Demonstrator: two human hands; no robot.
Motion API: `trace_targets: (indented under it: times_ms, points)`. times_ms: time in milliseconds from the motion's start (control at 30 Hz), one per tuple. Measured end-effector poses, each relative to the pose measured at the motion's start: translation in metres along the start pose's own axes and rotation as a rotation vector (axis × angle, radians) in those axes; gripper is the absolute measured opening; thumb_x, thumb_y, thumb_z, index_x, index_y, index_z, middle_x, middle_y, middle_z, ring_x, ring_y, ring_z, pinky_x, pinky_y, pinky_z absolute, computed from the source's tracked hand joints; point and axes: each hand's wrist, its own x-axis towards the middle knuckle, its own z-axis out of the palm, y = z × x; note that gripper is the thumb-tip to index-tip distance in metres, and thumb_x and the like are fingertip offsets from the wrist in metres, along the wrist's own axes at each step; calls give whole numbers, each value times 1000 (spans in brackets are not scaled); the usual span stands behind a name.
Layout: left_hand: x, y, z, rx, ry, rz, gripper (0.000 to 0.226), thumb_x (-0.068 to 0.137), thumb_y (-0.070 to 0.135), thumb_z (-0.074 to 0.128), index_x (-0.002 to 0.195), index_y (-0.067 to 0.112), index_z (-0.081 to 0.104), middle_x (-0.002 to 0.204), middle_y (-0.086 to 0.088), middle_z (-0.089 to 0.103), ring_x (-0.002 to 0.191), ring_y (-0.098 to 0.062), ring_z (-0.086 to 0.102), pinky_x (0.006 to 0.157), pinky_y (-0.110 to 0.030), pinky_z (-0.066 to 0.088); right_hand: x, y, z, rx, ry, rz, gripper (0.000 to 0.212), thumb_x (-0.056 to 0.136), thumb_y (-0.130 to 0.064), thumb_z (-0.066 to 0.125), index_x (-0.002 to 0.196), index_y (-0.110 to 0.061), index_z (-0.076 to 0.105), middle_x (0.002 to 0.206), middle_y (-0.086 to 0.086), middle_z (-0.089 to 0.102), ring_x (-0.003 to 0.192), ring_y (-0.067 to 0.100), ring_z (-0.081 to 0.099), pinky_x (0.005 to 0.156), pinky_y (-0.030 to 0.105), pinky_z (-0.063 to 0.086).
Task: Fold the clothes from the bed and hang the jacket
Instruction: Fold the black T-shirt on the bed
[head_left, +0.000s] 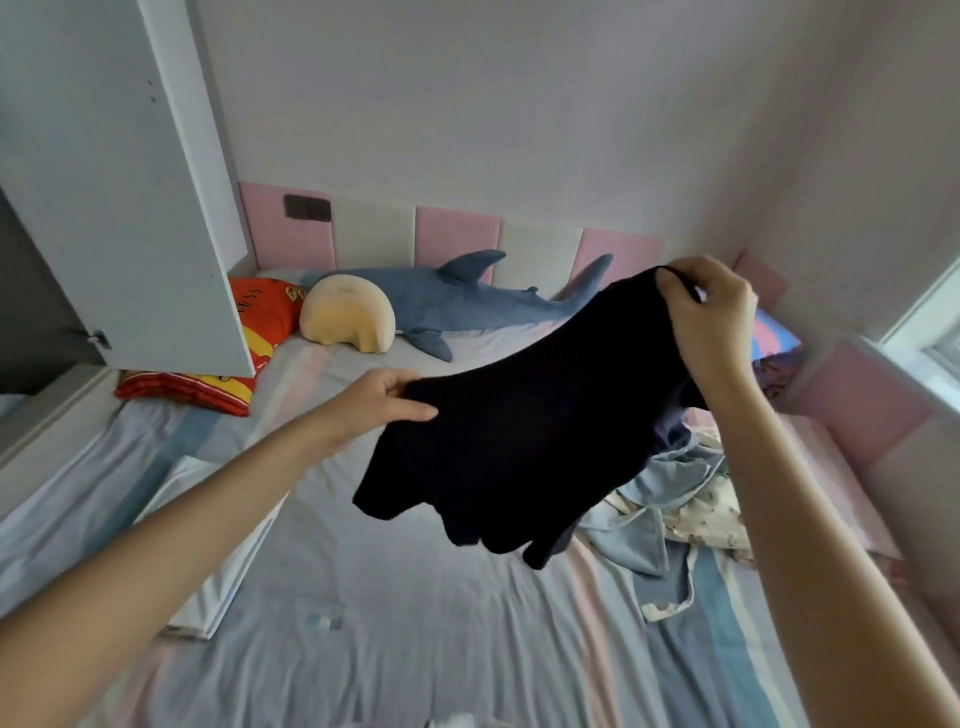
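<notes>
1. Right now, in the head view, both hands hold one dark garment (519, 441) up in the air above the bed (415, 649); none of it touches the sheet.
2. Left hand (387, 397): it grips the garment's left edge, with the thumb lying on top of the cloth and the fingers tucked out of sight beneath it.
3. Right hand (711, 312): the fingers are curled and pinch a thin hem or band at the garment's far right corner. This hand is higher and further toward the headboard than the left.
4. The held edge, which is the garment's long axis, slants from the left hand low on the left up to the right hand. The rest of the cloth hangs from that line toward the person, and its loose lower flaps dangle over the middle of the bed.
5. I judge this to be the spreading step before a fold. The bare striped sheet directly under the hanging flaps is the nearest place to lay the garment flat, and the left hand is the closer one to it.
6. More clothes (675, 493) wait in a light blue and patterned heap below the right forearm, near the bed's right side. I cannot tell whether the jacket is among them.
7. A white folded piece (218, 519) lies on the sheet under the left forearm.
8. At the head of the bed lie a shark plush (457, 301), a cream cushion (345, 317) and a red pillow (260, 312).
</notes>
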Motion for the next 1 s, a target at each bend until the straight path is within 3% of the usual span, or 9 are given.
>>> trace_targets:
  times_ms: [200,300,400,467,567,700,800,900,1000]
  points:
    - [11,-9,-23,432,434,180,13,85,-7,57,95,1,58,89,-15,62,83,-18,59,68,-21,45,-17,-7,9,74,6,-49,9,88,-20,58,86,-27,63,78,-7,63,78,12,60,71,19,42]
    - [13,-23,-31,515,567,230,20,86,1,61,105,2,59,97,-4,63,87,-15,58,65,-10,41,-19,-17,7,172,21,-130,10,88,-18,58,86,-27,62,76,-18,62,75,3,58,74,22,45]
    - [18,-36,-42,570,608,194,16,90,13,60,99,1,66,94,-8,67,85,-23,61,71,-31,48,-21,-18,6,219,-17,-155,9,88,-21,59,85,-29,61,74,-23,62,75,4,58,73,23,46]
    - [22,-40,-45,600,607,146,23,95,18,52,100,0,65,98,-16,66,91,-31,61,81,-42,48,-20,-11,4,140,-184,-131,6,84,-27,68,85,-29,62,76,-20,63,77,5,59,75,24,47]
    - [27,-33,-40,565,503,105,33,101,21,42,110,-4,61,108,-18,63,105,-30,56,92,-34,38,-8,26,5,-332,-809,28,37,69,-41,81,86,-16,59,85,-9,63,83,8,56,76,25,43]
    - [41,-33,-48,659,21,-88,27,83,34,70,96,13,59,95,-2,65,89,-13,59,78,-25,47,-10,80,37,-801,-1306,133,44,64,-45,81,90,-15,62,88,0,61,86,24,61,74,31,44]
    - [61,-32,-63,762,-19,-136,26,81,8,71,89,18,48,94,-7,60,85,-18,58,59,-18,36,-11,106,62,-755,-1082,97,31,81,-22,72,100,1,64,94,14,63,96,32,60,69,29,35]
    - [88,-22,-76,841,277,9,28,86,3,63,113,2,56,106,-16,62,102,-32,58,71,-27,36,2,110,76,-567,-689,176,16,82,-12,61,91,1,63,93,21,65,90,37,61,70,37,43]
    - [107,-13,-89,742,515,236,17,75,-16,50,77,-1,57,84,-19,57,81,-32,54,65,-33,33,12,102,83,-445,-384,247,5,76,-3,52,73,-8,50,72,14,57,70,35,55,57,34,38]
